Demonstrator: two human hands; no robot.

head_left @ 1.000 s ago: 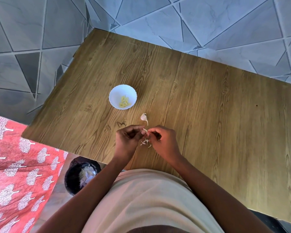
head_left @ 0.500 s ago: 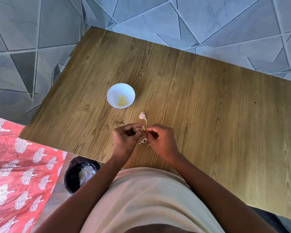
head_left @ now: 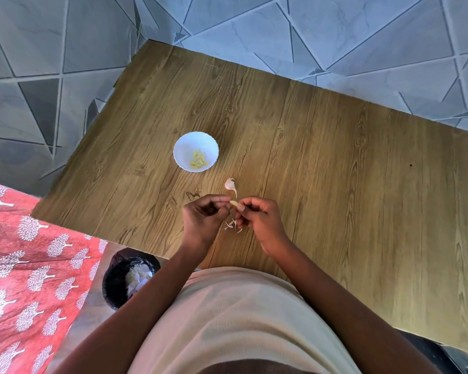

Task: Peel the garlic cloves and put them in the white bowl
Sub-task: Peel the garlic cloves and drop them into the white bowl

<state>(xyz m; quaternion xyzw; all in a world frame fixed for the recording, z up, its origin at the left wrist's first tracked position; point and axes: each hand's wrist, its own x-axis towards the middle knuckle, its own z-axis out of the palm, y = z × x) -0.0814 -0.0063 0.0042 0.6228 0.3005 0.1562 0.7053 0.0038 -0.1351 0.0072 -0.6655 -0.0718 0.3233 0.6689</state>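
both hands pinch one garlic clove [head_left: 233,203] mid-frame, left hand [head_left: 203,220] and right hand [head_left: 260,220] at either end, its long axis left-right, white bowl [head_left: 196,151] up-left, nearer the left hand.

left hand [head_left: 203,220], right hand [head_left: 260,220]; fingertips pinching together

The bowl [head_left: 195,151] stands on the table [head_left: 335,171] with peeled cloves [head_left: 199,160] in it. Nearer the person and right of the bowl lies an unpeeled clove [head_left: 230,185]. Nearer still, the left hand [head_left: 203,220] and right hand [head_left: 260,221] meet on a clove [head_left: 234,203], above skins [head_left: 233,226] on the table. Left of the table's near edge, below it, sits a bin [head_left: 119,279].
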